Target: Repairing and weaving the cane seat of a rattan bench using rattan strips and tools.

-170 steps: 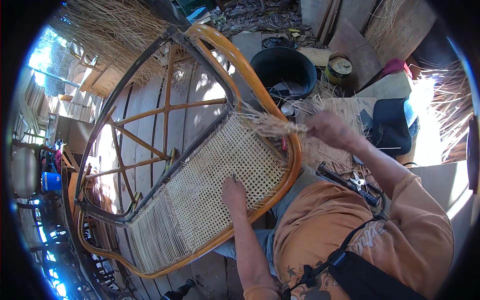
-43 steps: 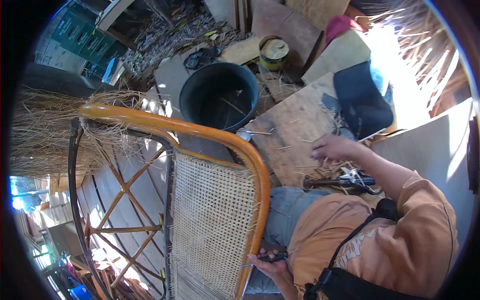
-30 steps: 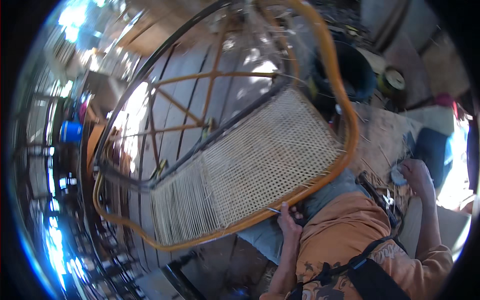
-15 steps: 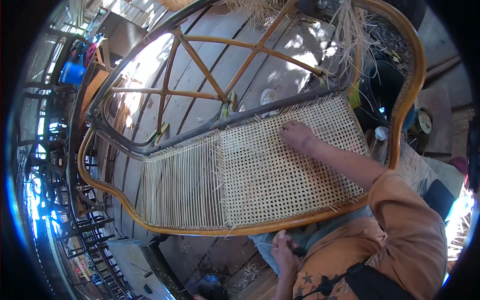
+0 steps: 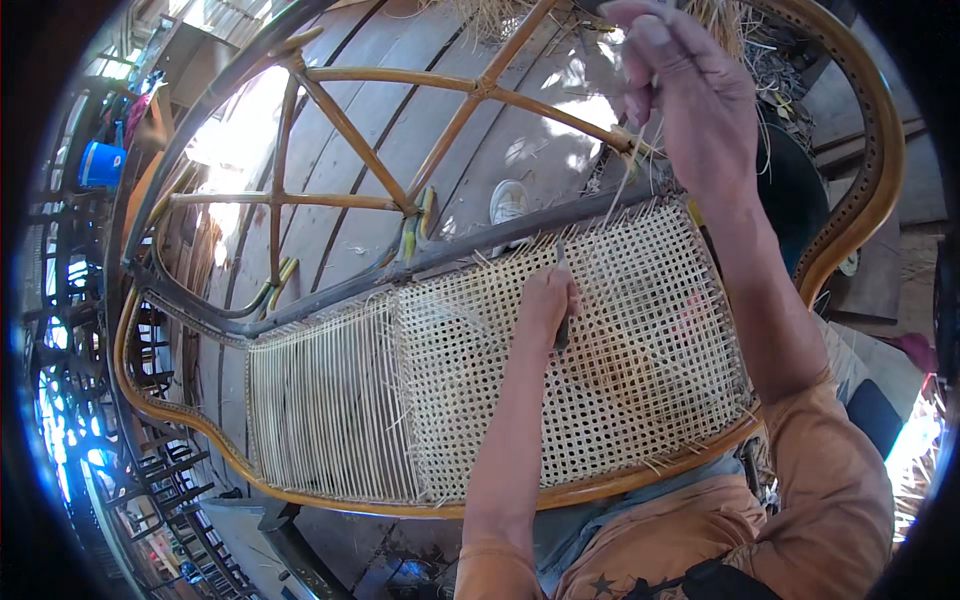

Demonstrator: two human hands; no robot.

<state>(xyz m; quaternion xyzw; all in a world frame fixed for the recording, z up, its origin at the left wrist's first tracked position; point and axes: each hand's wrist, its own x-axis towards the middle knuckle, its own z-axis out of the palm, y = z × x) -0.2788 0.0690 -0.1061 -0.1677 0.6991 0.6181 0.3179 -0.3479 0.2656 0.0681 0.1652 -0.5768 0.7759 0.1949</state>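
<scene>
A cane-woven panel fills the lower part of a curved rattan frame. Open hexagonal mesh covers its right part, while the left part has only parallel cane strands. My left hand, over the mesh near its upper edge, is closed around a slim pointed tool; its dark handle sticks out below the fist and its metal tip points at the dark rail. Raised above the panel's upper right corner, my right hand pinches a thin cane strand that runs down to the mesh edge.
Crossed rattan poles span the upper part of the frame over a plank floor. Loose cane fibres lie at the far side. A white cup-like object sits beyond the rail. Stacked dark frames stand at left, near a blue bucket.
My left hand has come up from below the front edge onto the mesh with the pointed tool. My right hand has lifted off the mesh, up and right, drawing a strand.
</scene>
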